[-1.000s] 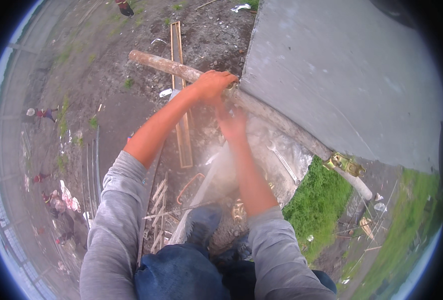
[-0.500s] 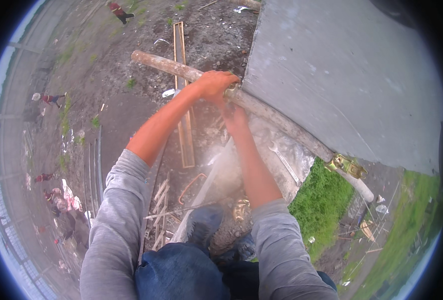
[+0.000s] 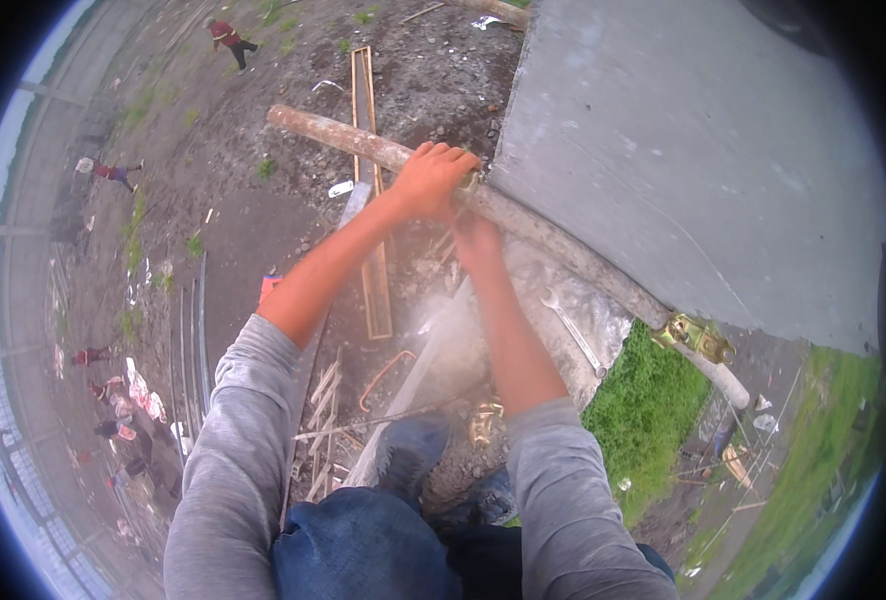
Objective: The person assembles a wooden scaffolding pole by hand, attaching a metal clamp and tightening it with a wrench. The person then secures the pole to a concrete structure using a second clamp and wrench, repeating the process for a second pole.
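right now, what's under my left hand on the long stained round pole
The pole runs beneath your left hand; part of a golden metal fitting shows at its edge. What the palm covers cannot be seen.

On my feed, the pipe [image 3: 583, 252] slants from upper left to lower right, passing along the near edge of the concrete block [image 3: 693, 170]. I see the left hand [image 3: 435, 180] over it by the block's corner, the right hand [image 3: 476, 240] just below. One clamp [image 3: 696, 338] sits on the pipe toward its right end. Nearer me, a wrench [image 3: 574, 335] lies on the ledge [image 3: 533, 290], right of the right forearm; grass [image 3: 648, 405] spreads beyond. Left of the ledge, a timber channel [image 3: 377, 295] lies on the ground, crossing beneath the pipe.
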A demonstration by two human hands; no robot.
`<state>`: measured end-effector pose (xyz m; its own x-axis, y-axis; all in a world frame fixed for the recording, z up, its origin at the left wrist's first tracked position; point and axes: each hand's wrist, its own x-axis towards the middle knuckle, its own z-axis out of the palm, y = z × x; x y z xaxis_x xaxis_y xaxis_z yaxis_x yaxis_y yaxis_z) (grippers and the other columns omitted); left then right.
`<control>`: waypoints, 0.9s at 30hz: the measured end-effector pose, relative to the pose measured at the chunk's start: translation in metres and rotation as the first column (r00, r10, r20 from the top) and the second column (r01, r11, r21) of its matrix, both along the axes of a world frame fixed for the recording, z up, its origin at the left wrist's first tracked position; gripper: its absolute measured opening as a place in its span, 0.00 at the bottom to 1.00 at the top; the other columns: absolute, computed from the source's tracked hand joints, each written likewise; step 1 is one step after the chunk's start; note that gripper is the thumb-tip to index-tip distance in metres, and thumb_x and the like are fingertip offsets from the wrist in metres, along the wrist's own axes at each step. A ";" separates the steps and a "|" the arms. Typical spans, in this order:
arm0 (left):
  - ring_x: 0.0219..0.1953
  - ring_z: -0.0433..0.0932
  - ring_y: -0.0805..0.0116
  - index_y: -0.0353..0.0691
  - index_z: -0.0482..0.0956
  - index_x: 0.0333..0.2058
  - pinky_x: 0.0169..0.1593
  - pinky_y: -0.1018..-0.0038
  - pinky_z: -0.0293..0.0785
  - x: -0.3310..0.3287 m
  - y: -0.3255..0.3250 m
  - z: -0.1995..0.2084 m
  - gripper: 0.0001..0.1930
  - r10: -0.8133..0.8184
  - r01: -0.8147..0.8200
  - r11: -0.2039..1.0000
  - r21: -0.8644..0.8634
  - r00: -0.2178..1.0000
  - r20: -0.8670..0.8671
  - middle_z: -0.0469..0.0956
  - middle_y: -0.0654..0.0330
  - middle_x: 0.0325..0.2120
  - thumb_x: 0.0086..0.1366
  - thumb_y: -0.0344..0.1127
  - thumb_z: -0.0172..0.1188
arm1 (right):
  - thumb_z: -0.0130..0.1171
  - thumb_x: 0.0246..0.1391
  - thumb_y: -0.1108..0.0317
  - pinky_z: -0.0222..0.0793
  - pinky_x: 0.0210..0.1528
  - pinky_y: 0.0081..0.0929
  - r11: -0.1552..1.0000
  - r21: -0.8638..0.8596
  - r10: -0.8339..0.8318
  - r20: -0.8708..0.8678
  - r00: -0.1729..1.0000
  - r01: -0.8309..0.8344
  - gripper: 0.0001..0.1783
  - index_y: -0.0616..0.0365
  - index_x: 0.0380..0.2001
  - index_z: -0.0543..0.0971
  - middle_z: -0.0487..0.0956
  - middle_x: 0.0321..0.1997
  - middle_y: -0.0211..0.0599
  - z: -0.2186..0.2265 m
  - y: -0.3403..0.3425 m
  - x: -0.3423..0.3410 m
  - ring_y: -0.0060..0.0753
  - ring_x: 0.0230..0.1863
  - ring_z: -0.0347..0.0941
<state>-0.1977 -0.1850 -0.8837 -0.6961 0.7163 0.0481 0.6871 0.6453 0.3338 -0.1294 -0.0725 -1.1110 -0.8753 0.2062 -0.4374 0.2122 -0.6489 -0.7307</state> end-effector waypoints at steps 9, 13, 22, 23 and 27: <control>0.58 0.76 0.52 0.50 0.66 0.61 0.68 0.45 0.61 -0.003 -0.001 -0.010 0.51 0.026 -0.018 0.997 -0.070 0.992 0.122 0.81 0.56 0.48 0.34 0.37 0.81 | 0.52 0.55 0.78 0.69 0.64 0.42 0.826 -0.562 -0.067 -0.015 0.998 0.047 0.20 0.76 0.52 0.72 0.75 0.57 0.55 0.083 0.003 0.019 0.48 0.59 0.72; 0.56 0.78 0.51 0.49 0.67 0.60 0.67 0.47 0.62 -0.005 0.003 -0.009 0.51 0.002 0.004 0.999 -0.044 0.991 0.136 0.82 0.56 0.47 0.32 0.39 0.81 | 0.52 0.55 0.78 0.69 0.65 0.45 0.723 -0.685 -0.108 0.018 0.994 0.091 0.17 0.74 0.49 0.72 0.75 0.56 0.54 0.092 0.008 0.022 0.50 0.60 0.71; 0.53 0.79 0.50 0.48 0.68 0.59 0.57 0.57 0.68 -0.009 0.001 -0.013 0.50 -0.060 0.057 0.998 0.028 0.990 0.131 0.82 0.54 0.45 0.31 0.38 0.81 | 0.57 0.60 0.72 0.68 0.67 0.46 0.663 -0.726 -0.207 0.059 0.977 0.184 0.22 0.67 0.56 0.69 0.69 0.59 0.49 0.122 -0.001 0.034 0.50 0.61 0.69; 0.53 0.79 0.50 0.48 0.68 0.59 0.56 0.57 0.68 -0.008 0.001 -0.013 0.50 -0.054 0.050 0.998 0.035 0.992 0.118 0.82 0.54 0.45 0.31 0.38 0.81 | 0.58 0.63 0.70 0.68 0.67 0.46 0.671 -0.716 -0.212 0.065 0.975 0.193 0.23 0.67 0.58 0.68 0.67 0.60 0.49 0.125 -0.002 0.034 0.49 0.62 0.68; 0.53 0.78 0.48 0.48 0.68 0.59 0.55 0.55 0.70 -0.005 0.002 -0.012 0.50 -0.026 0.024 1.000 0.012 0.993 0.113 0.81 0.54 0.45 0.32 0.38 0.80 | 0.68 0.60 0.46 0.60 0.67 0.39 0.808 -0.586 -0.091 -0.020 0.996 0.062 0.40 0.54 0.66 0.65 0.64 0.64 0.43 0.132 0.001 0.029 0.40 0.65 0.62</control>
<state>-0.2031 -0.1828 -0.8955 -0.6794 0.7334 -0.0224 0.6606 0.6246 0.4165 -0.1008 -0.0710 -0.9791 -0.8893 -0.0088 -0.4572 0.1203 -0.9691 -0.2153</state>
